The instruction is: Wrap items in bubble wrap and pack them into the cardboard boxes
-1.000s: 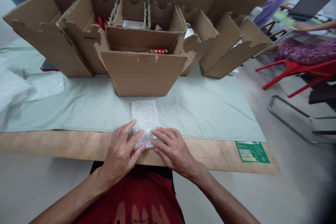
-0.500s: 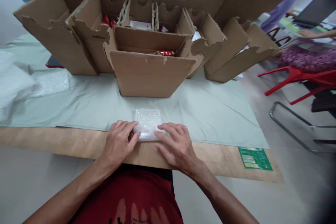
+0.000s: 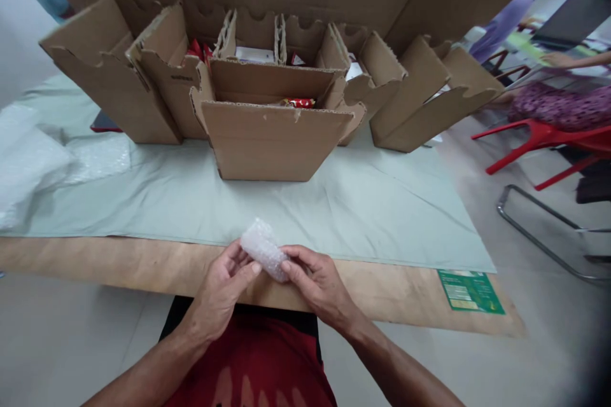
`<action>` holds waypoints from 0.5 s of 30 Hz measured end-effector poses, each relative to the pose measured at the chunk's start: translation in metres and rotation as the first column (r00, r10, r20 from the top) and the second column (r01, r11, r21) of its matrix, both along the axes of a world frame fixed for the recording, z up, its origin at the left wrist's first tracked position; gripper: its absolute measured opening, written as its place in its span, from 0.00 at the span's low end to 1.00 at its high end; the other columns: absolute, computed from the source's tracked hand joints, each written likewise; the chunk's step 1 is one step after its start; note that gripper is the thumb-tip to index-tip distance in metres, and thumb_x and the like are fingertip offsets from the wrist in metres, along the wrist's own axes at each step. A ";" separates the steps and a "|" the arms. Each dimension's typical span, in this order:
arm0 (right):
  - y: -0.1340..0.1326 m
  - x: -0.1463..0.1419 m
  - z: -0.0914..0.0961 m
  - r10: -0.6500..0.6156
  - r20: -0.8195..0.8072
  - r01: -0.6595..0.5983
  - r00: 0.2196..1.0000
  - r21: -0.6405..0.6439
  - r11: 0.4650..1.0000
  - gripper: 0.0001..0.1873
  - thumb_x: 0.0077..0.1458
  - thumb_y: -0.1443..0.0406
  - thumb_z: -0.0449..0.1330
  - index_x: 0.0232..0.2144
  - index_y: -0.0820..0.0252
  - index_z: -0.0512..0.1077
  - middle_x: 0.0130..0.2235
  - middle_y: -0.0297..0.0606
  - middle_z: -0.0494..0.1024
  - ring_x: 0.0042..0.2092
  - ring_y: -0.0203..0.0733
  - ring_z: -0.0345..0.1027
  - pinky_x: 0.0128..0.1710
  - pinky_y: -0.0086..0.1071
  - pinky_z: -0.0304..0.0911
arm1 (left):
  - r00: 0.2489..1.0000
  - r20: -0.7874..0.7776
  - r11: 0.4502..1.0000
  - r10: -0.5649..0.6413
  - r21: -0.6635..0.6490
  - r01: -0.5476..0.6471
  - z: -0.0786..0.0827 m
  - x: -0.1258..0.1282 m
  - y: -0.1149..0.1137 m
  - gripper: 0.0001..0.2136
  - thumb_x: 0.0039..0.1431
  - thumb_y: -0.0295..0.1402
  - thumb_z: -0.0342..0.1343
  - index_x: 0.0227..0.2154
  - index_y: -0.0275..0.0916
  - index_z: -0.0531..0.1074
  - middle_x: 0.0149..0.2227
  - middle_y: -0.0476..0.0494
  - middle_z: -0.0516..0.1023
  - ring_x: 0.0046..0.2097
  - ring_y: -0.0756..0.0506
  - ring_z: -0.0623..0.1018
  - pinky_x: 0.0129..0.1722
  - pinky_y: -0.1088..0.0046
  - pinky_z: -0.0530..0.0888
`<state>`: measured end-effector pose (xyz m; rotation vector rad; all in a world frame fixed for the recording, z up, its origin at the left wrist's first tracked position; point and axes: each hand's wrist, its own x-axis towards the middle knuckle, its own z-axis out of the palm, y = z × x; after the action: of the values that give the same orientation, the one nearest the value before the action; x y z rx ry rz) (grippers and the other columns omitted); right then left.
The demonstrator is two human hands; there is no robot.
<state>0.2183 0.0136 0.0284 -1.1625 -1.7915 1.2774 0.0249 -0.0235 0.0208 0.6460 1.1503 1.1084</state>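
Note:
A small bundle rolled in clear bubble wrap (image 3: 263, 248) is held up off the table, tilted, between both my hands. My left hand (image 3: 223, 289) pinches its near left side with curled fingers. My right hand (image 3: 316, 283) grips its lower right end with thumb and fingers. What is inside the wrap is hidden. Both hands hover over the wooden table edge (image 3: 143, 264), just in front of the pale green cloth (image 3: 363, 203).
An open cardboard box (image 3: 274, 140) stands straight ahead, with several more open boxes (image 3: 124, 82) in a row behind it, some holding red packets (image 3: 298, 102). Loose bubble wrap (image 3: 57, 162) lies at the left. A green card (image 3: 470, 291) sits at the table's right corner. Red chair (image 3: 548, 140) beyond.
The bubble wrap lay flat on the cloth while my hands rolled it up away from me. Now it is a tight roll, lifted off the table and held between both hands.

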 end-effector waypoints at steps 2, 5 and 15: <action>-0.003 0.005 0.003 0.013 -0.034 -0.015 0.999 -0.077 0.997 0.12 0.67 0.61 0.57 0.45 0.54 0.79 0.42 0.39 0.85 0.42 0.44 0.80 0.44 0.37 0.74 | 0.999 -0.032 1.000 -0.012 0.017 0.012 -0.001 0.004 0.003 0.21 0.57 0.43 0.67 0.50 0.39 0.77 0.50 0.40 0.83 0.52 0.40 0.81 0.55 0.64 0.76; -0.001 0.020 0.011 -0.042 0.064 0.038 0.997 0.068 0.997 0.20 0.62 0.56 0.64 0.54 0.53 0.76 0.55 0.44 0.80 0.57 0.52 0.74 0.58 0.46 0.68 | 0.967 -0.250 0.990 -0.054 0.110 0.084 0.003 0.005 0.004 0.13 0.60 0.39 0.63 0.45 0.41 0.78 0.44 0.44 0.84 0.46 0.43 0.82 0.48 0.68 0.78; 0.025 0.032 0.053 0.125 0.329 -0.207 0.936 0.227 0.952 0.07 0.62 0.67 0.60 0.40 0.55 0.78 0.38 0.37 0.83 0.42 0.45 0.76 0.46 0.41 0.70 | 0.578 -0.807 0.561 0.119 0.535 0.632 0.049 -0.018 0.043 0.13 0.62 0.28 0.59 0.49 0.43 0.75 0.46 0.43 0.82 0.48 0.43 0.81 0.48 0.67 0.79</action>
<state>0.2499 0.0385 0.0815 -1.1279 -2.2564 0.9481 0.0073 0.0193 0.0698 2.1819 1.1193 1.0094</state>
